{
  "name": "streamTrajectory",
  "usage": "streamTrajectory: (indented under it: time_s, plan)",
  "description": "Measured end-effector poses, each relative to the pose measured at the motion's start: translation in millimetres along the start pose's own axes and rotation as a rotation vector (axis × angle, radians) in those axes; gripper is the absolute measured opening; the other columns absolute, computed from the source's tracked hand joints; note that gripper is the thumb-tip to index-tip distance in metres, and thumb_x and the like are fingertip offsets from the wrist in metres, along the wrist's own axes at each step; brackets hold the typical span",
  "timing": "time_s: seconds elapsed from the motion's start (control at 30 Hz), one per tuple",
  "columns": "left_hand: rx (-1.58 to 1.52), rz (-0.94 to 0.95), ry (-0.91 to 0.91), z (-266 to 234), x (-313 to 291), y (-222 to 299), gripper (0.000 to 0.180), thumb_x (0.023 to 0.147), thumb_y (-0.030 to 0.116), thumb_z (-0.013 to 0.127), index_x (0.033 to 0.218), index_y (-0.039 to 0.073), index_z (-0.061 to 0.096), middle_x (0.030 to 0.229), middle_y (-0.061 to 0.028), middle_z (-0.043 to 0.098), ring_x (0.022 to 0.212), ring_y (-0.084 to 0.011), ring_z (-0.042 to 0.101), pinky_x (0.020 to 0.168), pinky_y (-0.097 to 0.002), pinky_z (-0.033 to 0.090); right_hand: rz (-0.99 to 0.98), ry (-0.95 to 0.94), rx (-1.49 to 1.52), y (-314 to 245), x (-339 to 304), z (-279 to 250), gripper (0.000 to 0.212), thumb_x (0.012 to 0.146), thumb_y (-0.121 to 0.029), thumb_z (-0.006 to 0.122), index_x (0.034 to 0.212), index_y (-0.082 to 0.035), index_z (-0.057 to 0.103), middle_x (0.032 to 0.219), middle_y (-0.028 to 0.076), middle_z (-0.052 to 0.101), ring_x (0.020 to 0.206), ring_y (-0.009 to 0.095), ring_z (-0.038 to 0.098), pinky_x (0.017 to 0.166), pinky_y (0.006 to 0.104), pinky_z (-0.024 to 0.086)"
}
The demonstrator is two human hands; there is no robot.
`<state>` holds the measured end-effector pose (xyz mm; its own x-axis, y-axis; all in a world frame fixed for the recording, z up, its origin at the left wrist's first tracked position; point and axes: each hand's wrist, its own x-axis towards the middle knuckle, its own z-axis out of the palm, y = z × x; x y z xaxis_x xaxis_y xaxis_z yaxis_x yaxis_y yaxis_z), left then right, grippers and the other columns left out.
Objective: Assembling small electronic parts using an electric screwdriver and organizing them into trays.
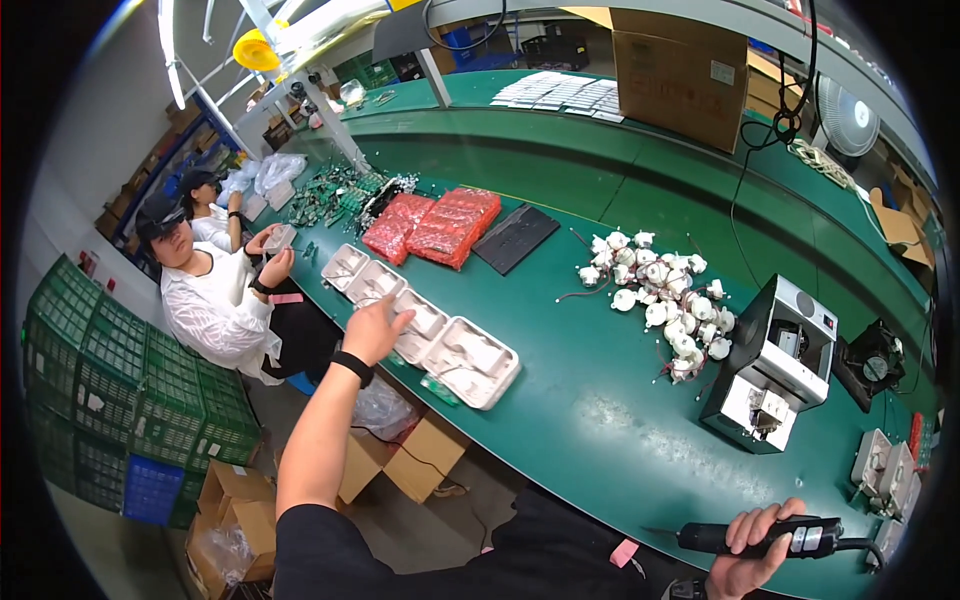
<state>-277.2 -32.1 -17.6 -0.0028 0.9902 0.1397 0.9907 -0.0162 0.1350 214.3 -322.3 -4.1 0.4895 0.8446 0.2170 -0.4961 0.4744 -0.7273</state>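
My right hand (757,545) is wrapped round a black electric screwdriver (708,538), its bit pointing left over the bench's near edge. At the left, my left hand (374,328) reaches over a row of white plastic housings (473,362), fingers stretched and thumb apart. Whether the fingertips touch a housing, I cannot tell. Each housing is a shallow, open shell with moulded shapes inside. A small clear-green packet (440,390) lies under the nearest housing's edge. Further right rests a heap of small white motor-like parts with wires (665,290).
Red-wrapped packs (455,228) and a black flat panel (516,239) lie behind the housings, near piled circuit boards (335,195). A black-and-silver machine (780,360) stands right, with more shells (884,468) beyond. Two co-workers sit at left; the nearer person (215,300) handles a shell.
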Motion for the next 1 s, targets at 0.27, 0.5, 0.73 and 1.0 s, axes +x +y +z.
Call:
streamTrajectory:
  time_s: [0.27,0.5,0.73,1.0]
  plan:
    - [-0.007,0.165,0.090,2.5,-54.6,96.5,0.055,0.085,0.046,0.072,0.109,-0.003,0.067,0.092,-0.0239,0.071,0.086,-0.0405,0.068,0.076,-0.0466,0.054,-0.153,0.038,-0.190,28.8,11.2,35.3,0.040,0.091,-0.032,0.072,0.111,-0.012,0.044,0.074,0.000,0.048,0.055,0.013,0.045,0.053,0.0288,0.039]
    - [-0.063,0.343,0.135,17.9,-85.5,181.4,0.052,0.083,0.047,0.075,0.100,-0.001,0.067,0.078,-0.0198,0.069,0.073,-0.0377,0.068,0.066,-0.0452,0.053,-0.198,0.058,-0.307,24.5,14.8,20.9,0.039,0.090,-0.029,0.071,0.111,-0.010,0.044,0.076,0.002,0.050,0.056,0.015,0.047,0.057,0.0306,0.042]
    - [-0.173,0.405,0.056,9.8,-131.5,223.1,0.056,0.081,0.049,0.074,0.104,-0.002,0.064,0.075,-0.0146,0.067,0.069,-0.0326,0.066,0.063,-0.0438,0.052,-0.279,0.167,-0.345,-5.6,6.6,-8.9,0.035,0.089,-0.023,0.069,0.110,-0.009,0.045,0.076,0.005,0.052,0.058,0.016,0.050,0.057,0.0304,0.045]
    - [-0.400,0.424,0.164,2.8,-154.0,242.3,0.046,0.082,0.040,0.075,0.106,0.002,0.066,0.086,-0.0137,0.068,0.079,-0.0328,0.067,0.070,-0.0424,0.053,-0.428,0.114,-0.409,-44.6,-0.8,-16.8,0.013,0.096,-0.011,0.062,0.106,-0.008,0.055,0.076,0.005,0.056,0.061,0.016,0.050,0.059,0.0310,0.047]
